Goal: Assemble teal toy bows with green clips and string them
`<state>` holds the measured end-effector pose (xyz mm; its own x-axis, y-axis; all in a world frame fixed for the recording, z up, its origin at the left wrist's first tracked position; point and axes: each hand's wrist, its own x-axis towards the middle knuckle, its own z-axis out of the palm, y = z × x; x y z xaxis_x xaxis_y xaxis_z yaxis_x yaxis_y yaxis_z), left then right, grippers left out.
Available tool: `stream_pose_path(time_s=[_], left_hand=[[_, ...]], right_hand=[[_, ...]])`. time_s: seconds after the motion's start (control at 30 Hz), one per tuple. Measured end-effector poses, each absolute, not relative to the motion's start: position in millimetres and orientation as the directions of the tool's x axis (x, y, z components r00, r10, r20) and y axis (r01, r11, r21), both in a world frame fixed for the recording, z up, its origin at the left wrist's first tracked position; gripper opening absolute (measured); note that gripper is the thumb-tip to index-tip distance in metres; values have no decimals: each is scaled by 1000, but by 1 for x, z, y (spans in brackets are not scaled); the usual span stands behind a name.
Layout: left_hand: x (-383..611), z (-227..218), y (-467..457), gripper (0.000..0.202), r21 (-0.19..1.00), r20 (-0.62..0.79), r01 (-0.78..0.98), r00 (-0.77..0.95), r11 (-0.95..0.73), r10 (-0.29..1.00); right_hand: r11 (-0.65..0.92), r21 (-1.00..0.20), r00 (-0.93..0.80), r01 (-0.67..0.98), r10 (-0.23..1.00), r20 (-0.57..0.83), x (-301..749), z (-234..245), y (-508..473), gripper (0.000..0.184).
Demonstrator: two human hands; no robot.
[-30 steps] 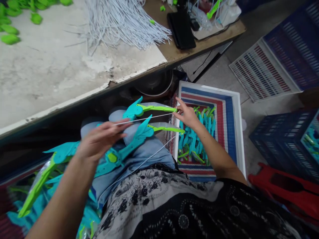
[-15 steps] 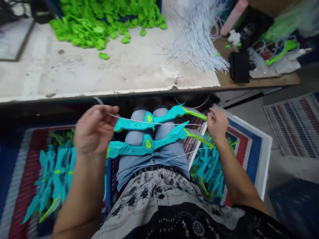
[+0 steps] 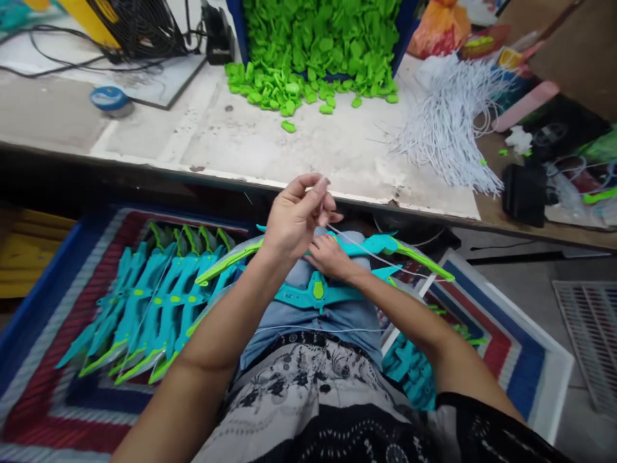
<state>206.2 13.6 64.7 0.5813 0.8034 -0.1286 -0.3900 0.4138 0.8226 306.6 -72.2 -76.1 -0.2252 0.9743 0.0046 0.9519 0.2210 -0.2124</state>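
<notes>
Head view: near the counter [image 3: 260, 148] edge, string [image 3: 346, 236] pinched by the left hand [image 3: 301, 215] could be snagged on the bow [image 3: 378, 243] if slackened; right hand [image 3: 332, 257] grip cannot be told.

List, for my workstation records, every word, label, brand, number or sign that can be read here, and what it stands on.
Readable text: none.
Lower turquoise bow: any marking is too small to read.
Blue-lidded tub: any print is too blurred to read.
Orange bag: any print is too blurred to read.
</notes>
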Motion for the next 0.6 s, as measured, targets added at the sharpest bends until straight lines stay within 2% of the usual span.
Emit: stream_pose_path(time_s=[0.13,0.27,0.4,0.6], left_hand=[[181,68,19,18,813,-70,-488,460,318,885],[135,45,19,26,873,-43,-460,256,161,966],[90,6,31,28,941,-104,-327,-21,91,994],[78,-16,59,24,971,-99,-222,-45,87,994]], right_hand=[[311,-450,-396,837,912,-107,345,-56,-64,41],[207,-632,-402,747,897,-183,370,-50,-50,40],[89,-694,-321,714,923,-212,375,-58,-48,41],[45,-715,-275,697,938,-210,369,-60,-54,40]])
